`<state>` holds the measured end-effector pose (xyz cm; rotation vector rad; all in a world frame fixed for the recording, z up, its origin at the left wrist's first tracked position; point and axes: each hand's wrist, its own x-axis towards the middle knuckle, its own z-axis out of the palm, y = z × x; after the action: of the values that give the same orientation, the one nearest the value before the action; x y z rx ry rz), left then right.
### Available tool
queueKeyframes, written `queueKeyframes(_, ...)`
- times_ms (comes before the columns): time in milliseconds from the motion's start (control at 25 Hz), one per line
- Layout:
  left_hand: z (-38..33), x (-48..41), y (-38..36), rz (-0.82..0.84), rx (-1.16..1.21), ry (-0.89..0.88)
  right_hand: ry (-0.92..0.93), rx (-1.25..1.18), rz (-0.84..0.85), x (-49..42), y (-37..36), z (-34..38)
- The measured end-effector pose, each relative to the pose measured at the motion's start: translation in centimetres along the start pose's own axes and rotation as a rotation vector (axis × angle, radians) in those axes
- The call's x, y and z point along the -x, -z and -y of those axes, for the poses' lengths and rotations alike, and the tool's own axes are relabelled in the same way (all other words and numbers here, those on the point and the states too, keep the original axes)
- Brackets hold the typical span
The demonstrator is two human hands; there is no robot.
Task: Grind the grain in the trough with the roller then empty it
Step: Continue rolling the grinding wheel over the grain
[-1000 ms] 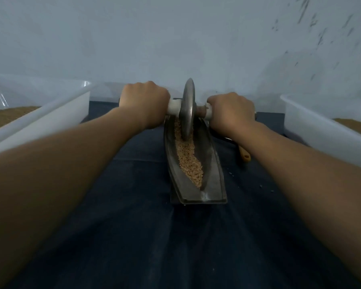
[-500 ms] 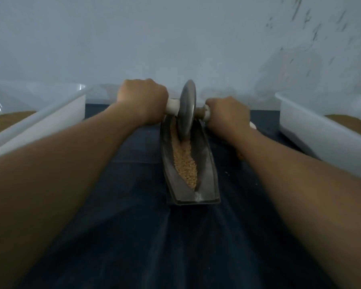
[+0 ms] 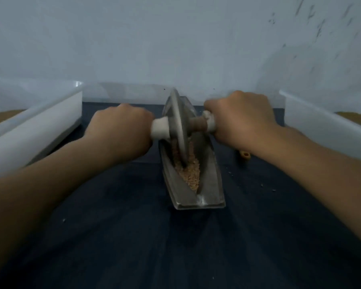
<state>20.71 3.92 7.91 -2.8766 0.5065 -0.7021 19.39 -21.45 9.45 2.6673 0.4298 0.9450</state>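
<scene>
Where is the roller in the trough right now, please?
In the head view the roller stands about midway along the trough, disc edge in the grain, left hand and right hand gripping its handles.

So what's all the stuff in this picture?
trough: 1, grey, centre of cloth
roller: 1, grey disc with white handles, standing in trough
grain: 1 heap, tan, in trough
left tub: 1, white, far left
right tub: 1, white, far right
yellow bit: 1, right of trough, partly under wrist
crumbs: few, pale, scattered on cloth
cloth: 1, dark blue, under everything
wall: white, behind
left hand: 1, grips roller's left handle
right hand: 1, grips roller's right handle
</scene>
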Motion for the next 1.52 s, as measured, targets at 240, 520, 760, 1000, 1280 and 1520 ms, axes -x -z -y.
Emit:
queueKeyframes(240,-1.1,-6.0,1.3,0.071,-0.14,0.025,-0.24,-0.143,0.326,-3.2,-1.5,0.2)
queueKeyframes(520,-0.2,0.7,0.6,-0.095,-0.068,-0.068,-0.019,0.063,0.019,1.0,0.2,-0.1)
queueKeyframes(760,-1.8,-6.1,1.3,0.073,-0.12,0.093,-0.253,-0.135,0.265,-4.0,-1.8,0.6)
queueKeyframes(1000,-1.0,2.0,2.9,-0.236,-0.187,-0.1,-0.035,-0.043,-0.076,3.8,0.7,-0.6)
queueKeyframes(1280,-2.5,-5.6,1.3,-0.069,-0.196,0.073,-0.329,-0.207,0.322,-3.6,-2.1,0.7)
queueKeyframes(1520,-0.8,2.3,1.8,-0.234,-0.069,-0.095,0.031,-0.04,-0.072,3.2,1.5,-0.3)
